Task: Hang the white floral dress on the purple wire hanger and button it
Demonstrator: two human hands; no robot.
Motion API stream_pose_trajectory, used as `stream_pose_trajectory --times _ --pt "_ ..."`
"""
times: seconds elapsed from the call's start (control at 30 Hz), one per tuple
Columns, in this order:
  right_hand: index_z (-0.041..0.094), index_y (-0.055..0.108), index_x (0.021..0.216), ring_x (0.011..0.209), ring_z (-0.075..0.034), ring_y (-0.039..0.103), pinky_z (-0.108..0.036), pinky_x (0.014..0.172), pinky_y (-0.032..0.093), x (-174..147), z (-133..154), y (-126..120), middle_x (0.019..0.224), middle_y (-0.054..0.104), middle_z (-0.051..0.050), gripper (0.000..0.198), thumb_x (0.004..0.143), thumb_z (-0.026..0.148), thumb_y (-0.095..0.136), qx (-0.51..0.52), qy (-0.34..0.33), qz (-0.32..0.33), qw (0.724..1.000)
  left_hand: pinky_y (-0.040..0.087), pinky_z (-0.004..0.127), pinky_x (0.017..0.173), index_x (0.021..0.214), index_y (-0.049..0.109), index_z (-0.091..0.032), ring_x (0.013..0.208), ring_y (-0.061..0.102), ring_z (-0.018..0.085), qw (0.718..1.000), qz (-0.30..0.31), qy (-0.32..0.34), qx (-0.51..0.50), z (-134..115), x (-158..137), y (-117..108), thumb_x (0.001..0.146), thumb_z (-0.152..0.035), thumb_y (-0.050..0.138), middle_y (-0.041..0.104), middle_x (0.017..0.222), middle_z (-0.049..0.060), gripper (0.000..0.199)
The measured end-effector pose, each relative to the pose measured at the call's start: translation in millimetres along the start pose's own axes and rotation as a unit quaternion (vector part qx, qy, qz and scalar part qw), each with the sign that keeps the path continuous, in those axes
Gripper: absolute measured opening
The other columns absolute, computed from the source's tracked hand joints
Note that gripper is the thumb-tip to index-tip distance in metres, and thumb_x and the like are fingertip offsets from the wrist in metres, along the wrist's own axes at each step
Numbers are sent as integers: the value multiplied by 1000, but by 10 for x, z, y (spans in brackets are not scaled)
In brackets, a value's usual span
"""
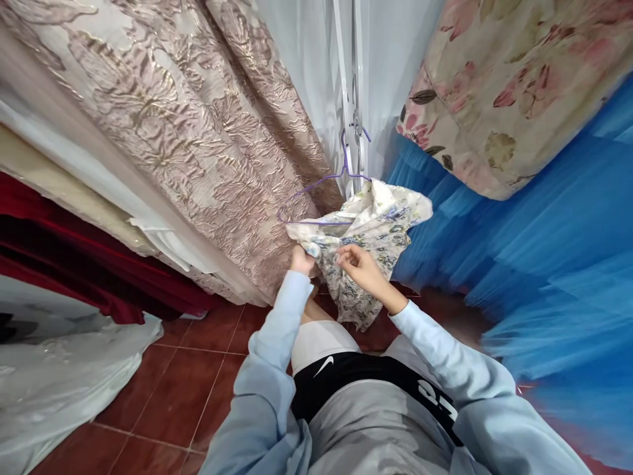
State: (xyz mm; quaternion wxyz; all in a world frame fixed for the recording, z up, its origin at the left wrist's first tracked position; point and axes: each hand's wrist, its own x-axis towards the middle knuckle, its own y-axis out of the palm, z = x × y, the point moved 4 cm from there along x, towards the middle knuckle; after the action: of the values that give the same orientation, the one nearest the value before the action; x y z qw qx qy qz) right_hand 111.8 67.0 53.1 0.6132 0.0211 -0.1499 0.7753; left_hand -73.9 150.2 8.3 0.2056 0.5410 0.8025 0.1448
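Observation:
A white floral blouse (380, 237) hangs from a purple wire hanger (345, 173), its right shoulder over the hanger and its left side slipped off the bare wire. My left hand (302, 260) is closed on the blouse's left edge, just below the hanger's lower bar. In front of the blouse, my right hand (360, 266) has its thumb and fingertips pinched together at the fabric. Whether cloth or some small fastening lies in that pinch is too small to make out. The hanger's hook is up by a white metal pole (359, 79).
Pink embossed fabric (212, 132) hangs to the left, with dark red cloth (99, 257) farther out. On the right are a floral garment (509, 99) and blue tulle (544, 251). White plastic-like sheeting (64, 389) lies low left on the red tile floor (198, 382).

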Motion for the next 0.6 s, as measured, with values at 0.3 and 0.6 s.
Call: stream_pose_trajectory --times 0.3,0.6 --pt "14 62 117 107 -29 63 -43 98 48 -120 -314 -149 118 68 -13 48 71 25 69 -80 -2 58 995 46 27 74 80 59 -17 74 54 15 917 202 207 274 321 -1027 521 94 -38 59 57 76 2 25" --pt "17 61 73 69 -18 53 -28 66 41 -265 244 -912 72 63 -2 30 91 40 54 -80 -40 26 996 55 34 91 107 58 -18 100 65 23 848 439 156 250 223 -1192 927 89 -57 68 67 103 10 44"
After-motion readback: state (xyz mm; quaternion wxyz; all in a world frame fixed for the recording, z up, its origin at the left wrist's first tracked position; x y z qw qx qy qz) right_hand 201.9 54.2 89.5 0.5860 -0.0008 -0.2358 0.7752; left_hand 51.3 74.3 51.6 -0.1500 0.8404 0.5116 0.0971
